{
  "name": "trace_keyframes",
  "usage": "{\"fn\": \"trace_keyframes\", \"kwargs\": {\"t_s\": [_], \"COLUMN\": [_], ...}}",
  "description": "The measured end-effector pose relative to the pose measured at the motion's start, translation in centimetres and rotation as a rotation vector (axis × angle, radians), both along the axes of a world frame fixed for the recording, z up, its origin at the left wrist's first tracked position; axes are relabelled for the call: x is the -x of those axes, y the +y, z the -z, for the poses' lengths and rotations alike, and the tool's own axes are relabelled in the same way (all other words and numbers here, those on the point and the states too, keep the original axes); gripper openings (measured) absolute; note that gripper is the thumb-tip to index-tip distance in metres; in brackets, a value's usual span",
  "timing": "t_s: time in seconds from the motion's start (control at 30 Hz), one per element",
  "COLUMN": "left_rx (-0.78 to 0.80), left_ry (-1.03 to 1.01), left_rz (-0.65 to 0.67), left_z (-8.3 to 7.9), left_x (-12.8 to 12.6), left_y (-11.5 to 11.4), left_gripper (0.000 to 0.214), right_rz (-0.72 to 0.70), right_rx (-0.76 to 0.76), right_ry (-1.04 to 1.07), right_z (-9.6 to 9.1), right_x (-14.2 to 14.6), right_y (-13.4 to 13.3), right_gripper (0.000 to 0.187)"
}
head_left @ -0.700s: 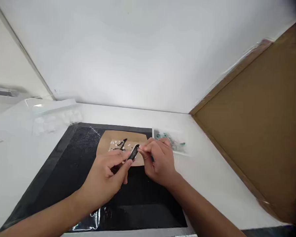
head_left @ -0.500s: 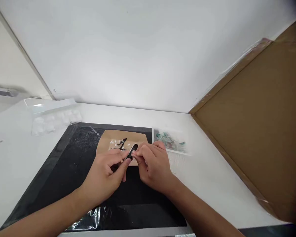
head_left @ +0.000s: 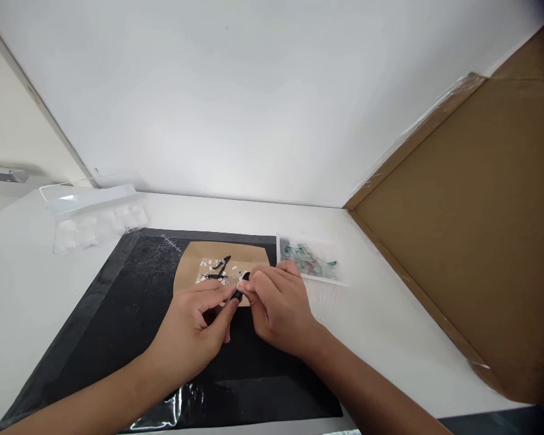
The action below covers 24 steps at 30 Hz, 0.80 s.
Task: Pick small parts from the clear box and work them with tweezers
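Between my two hands is a small, narrow black piece (head_left: 236,295) with a rounded end and a pale edge; its exact kind is unclear. My left hand (head_left: 194,323) pinches its lower part between thumb and fingers. The fingertips of my right hand (head_left: 278,302) are closed at its upper end and hide part of it. Just beyond, a brown cardboard tray (head_left: 184,269) lies on the black mat, with white bits (head_left: 207,263) and black shreds (head_left: 222,269) in it.
The black mat (head_left: 131,338) covers the middle of the white table (head_left: 390,338). A clear box of green pieces (head_left: 306,257) stands behind my right hand. An open clear case of white pads (head_left: 102,223) is at the far left. A cardboard panel (head_left: 457,229) borders the right.
The right fingertips now cover more of the black piece's upper end, and the piece has tilted so less of its face shows. Both hands stay nearly in place; the view has shifted slightly.
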<state>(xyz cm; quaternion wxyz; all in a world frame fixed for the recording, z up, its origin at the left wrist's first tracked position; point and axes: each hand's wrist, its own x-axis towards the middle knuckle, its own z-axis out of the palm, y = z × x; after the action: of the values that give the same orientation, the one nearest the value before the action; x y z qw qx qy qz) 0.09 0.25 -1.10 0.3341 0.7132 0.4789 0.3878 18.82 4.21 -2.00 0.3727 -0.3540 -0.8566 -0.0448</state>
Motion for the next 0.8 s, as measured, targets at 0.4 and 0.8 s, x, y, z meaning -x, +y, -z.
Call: {"fn": "trace_keyframes", "kwargs": {"t_s": [0.4, 0.8], "left_rx": [-0.146, -0.144], "left_ry": [-0.023, -0.012], "left_rz": [-0.067, -0.117], "left_z": [0.4, 1.2], "left_x": [0.6, 1.1], "left_y": [0.7, 1.8], "left_gripper": [0.021, 0.025], "right_rz": [0.494, 0.540], "right_rx": [0.206, 0.482], "right_ry": [0.326, 0.369], "right_z": [0.0, 0.8], "right_x": [-6.8, -12.2], "right_y": [5.2, 7.4], "right_gripper": [0.013, 0.021]}}
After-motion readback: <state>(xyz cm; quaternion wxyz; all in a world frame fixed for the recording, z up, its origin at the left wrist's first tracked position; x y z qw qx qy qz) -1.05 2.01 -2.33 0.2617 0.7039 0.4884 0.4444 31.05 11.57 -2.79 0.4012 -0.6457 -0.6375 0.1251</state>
